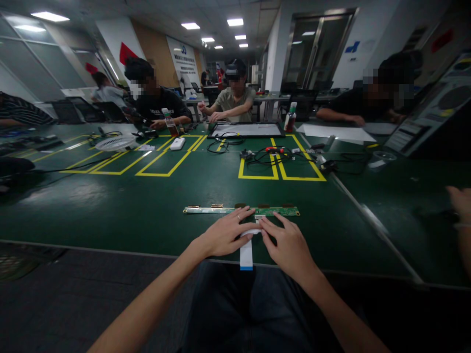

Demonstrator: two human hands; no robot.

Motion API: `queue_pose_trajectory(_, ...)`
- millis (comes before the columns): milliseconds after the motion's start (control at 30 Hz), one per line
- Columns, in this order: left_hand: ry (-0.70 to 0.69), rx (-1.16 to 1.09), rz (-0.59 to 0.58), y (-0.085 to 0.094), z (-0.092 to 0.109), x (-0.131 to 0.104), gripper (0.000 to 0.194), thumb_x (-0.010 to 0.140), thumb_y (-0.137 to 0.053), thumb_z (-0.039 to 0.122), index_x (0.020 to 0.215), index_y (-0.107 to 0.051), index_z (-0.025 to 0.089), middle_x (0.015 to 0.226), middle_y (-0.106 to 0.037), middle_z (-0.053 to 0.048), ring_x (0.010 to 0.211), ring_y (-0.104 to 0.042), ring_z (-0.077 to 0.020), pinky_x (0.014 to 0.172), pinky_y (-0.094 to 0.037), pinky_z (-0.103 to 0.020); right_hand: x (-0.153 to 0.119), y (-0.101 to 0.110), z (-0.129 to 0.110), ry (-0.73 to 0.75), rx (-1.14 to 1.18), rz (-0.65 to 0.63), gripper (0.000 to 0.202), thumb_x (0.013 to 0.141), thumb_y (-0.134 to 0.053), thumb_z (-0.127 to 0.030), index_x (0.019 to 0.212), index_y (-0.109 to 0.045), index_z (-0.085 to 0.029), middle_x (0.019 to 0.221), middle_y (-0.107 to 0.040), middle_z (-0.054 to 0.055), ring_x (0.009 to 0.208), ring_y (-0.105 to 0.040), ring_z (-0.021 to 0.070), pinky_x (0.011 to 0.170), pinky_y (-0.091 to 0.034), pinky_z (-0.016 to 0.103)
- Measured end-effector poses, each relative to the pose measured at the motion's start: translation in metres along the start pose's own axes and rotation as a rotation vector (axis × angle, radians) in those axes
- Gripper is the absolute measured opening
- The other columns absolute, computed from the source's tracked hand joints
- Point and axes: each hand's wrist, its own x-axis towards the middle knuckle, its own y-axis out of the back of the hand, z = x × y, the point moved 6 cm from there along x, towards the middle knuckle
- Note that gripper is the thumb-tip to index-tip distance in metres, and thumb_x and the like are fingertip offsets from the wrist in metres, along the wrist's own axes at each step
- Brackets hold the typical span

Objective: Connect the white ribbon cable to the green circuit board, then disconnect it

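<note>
Single view from the wearer's head
Faces forward and down; green tabletop (121,206) fills mid-frame, bare forearms close below.

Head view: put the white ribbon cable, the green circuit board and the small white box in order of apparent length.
1. Green circuit board, clearly longest
2. White ribbon cable, partly hidden
3. Small white box, farther away, so true size is unsure
</note>
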Motion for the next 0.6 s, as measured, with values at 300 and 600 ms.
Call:
queue_pose_trajectory(300, -0.007, 0.000, -0.013, 0.000, 0.003, 0.002, 0.043, 0.109, -0.047, 0.037, 0.150, -0.057, 0.032, 0.171, -0.035, -0.004, 0.161, -0.027, -0.0299, 0.129, -0.028, -0.055, 0.002, 0.001, 0.005, -0.023, 0.119, 0.009, 0.038, 0.101, -0.055, -0.026, 0.135, -0.071, -0.030, 0.140, -0.071, 0.001, 0.143, -0.053, 0.0317, 0.112, -0.049, 0.057)
queue_pose_trajectory(600, 0.072, -0.023, -0.035, 0.003, 0.001, 0.000, 0.044, 0.112, -0.037, 0.042, 0.152, -0.055, 0.037, 0.169, -0.040, 0.001, 0.161, -0.028, -0.0274, 0.130, -0.028, -0.053, -0.011, 0.034, 0.074, -0.165, 0.053, 0.140, 0.030, 0.100, -0.056, -0.034, 0.116, -0.080, -0.026, 0.118, -0.079, 0.007, 0.110, -0.073, 0.0251, 0.101, -0.059, 0.045)
